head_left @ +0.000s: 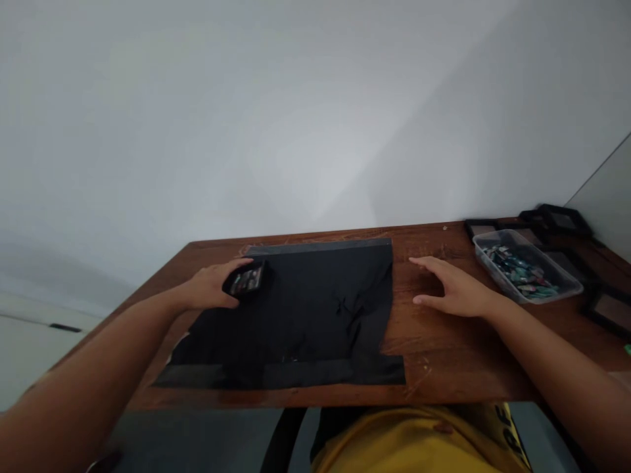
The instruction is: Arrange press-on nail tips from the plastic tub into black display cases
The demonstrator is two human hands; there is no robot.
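My left hand (215,284) grips the left side of a small black frame (248,278) with colourful pieces inside it, at the upper left of a black sheet (305,309). The sheet lies on the brown wooden table, wrinkled toward its right side, with strips along its back and front edges. To the right of the sheet, my right hand (451,289) hovers over bare wood, thumb and fingers apart, with nothing between them. A clear plastic box (566,282) of small coloured pieces (522,270) stands beyond it on the right.
Several black frames lie around the box at the right, one of them (611,309) near the right edge. A pale wall (315,118) rises behind the table (444,368). The table's front edge runs just before a yellow garment (414,440).
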